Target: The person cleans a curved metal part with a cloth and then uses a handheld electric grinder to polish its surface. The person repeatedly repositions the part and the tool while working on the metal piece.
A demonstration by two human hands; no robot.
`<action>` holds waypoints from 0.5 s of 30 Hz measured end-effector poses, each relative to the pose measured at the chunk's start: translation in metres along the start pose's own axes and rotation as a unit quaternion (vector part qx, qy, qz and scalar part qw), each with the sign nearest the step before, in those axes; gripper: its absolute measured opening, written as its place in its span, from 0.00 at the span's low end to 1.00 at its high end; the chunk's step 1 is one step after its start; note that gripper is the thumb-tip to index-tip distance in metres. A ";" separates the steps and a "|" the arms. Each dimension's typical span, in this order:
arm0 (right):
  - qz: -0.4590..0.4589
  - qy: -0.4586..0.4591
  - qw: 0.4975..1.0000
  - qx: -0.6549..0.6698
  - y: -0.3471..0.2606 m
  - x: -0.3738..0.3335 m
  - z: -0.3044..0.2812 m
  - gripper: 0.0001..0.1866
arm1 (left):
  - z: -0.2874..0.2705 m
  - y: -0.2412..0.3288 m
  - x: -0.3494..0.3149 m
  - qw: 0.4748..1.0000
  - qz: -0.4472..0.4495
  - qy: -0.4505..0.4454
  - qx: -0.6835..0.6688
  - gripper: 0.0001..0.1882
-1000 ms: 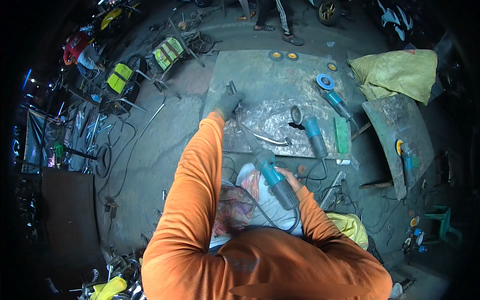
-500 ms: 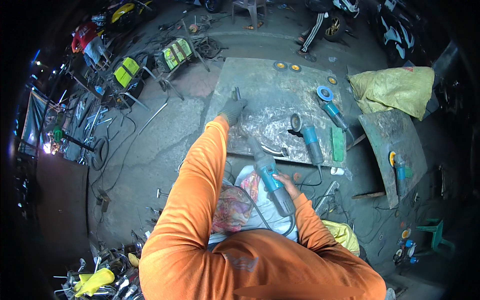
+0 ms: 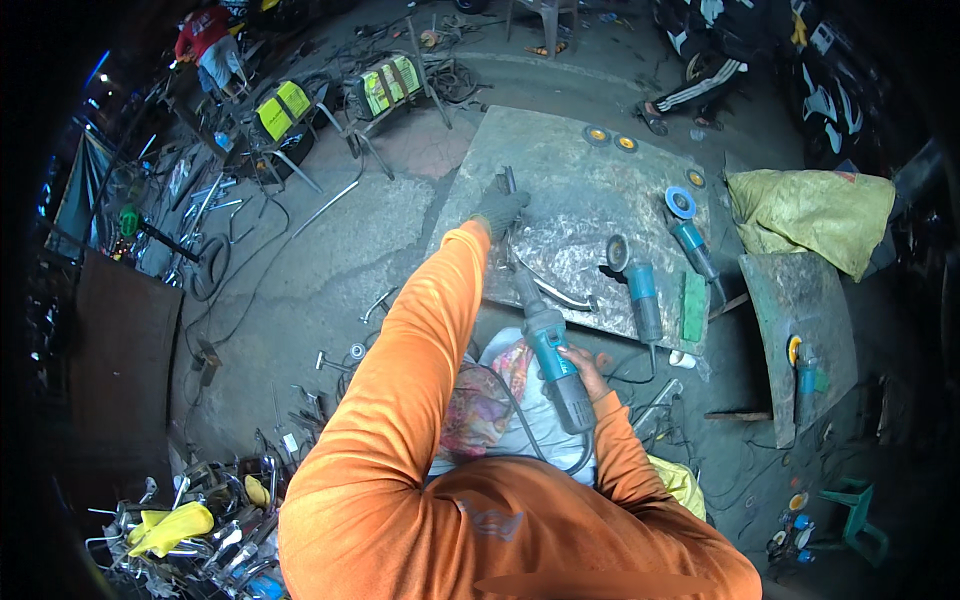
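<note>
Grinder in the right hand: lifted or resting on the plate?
Lifted, as far as the view shows: the right hand grips the grinder by its body, nose toward the plate. Disc hidden, contact unclear.

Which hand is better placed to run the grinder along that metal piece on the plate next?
Right. The right hand grips the blue angle grinder, nose toward the metal plate. The gloved left hand is stretched out holding the metal piece down there.

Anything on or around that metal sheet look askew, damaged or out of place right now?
Nothing looks spilled or broken. The metal sheet is scuffed bright mid-surface. The left hand, gloved, holds a thin metal bar; the right hand is bare on the angle grinder. Two spare grinders lie loose by the right edge.
</note>
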State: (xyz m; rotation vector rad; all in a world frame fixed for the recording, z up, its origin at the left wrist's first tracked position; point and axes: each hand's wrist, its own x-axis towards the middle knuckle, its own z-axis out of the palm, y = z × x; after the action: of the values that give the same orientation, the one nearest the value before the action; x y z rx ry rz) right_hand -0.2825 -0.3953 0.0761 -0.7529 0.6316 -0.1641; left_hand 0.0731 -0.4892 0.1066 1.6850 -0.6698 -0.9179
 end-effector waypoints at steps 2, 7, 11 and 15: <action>0.001 -0.006 1.000 0.015 0.000 0.002 -0.001 0.23 | 0.001 0.001 -0.001 1.000 -0.006 -0.008 0.015 0.28; 0.032 -0.001 0.999 0.023 -0.001 0.005 -0.001 0.24 | -0.002 -0.003 0.001 0.998 -0.025 -0.014 -0.063 0.25; 0.023 0.006 1.000 -0.020 -0.001 0.003 0.001 0.25 | -0.003 -0.007 0.002 0.999 -0.016 0.019 -0.035 0.16; 0.029 0.016 0.999 -0.008 -0.008 0.001 0.010 0.24 | -0.005 -0.004 -0.007 0.994 -0.015 -0.008 -0.107 0.17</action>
State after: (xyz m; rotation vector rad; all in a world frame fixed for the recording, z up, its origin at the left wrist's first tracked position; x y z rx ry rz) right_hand -0.2752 -0.3955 0.0868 -0.7477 0.6845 -0.1182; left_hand 0.0733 -0.4804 0.1052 1.5016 -0.5377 -0.9890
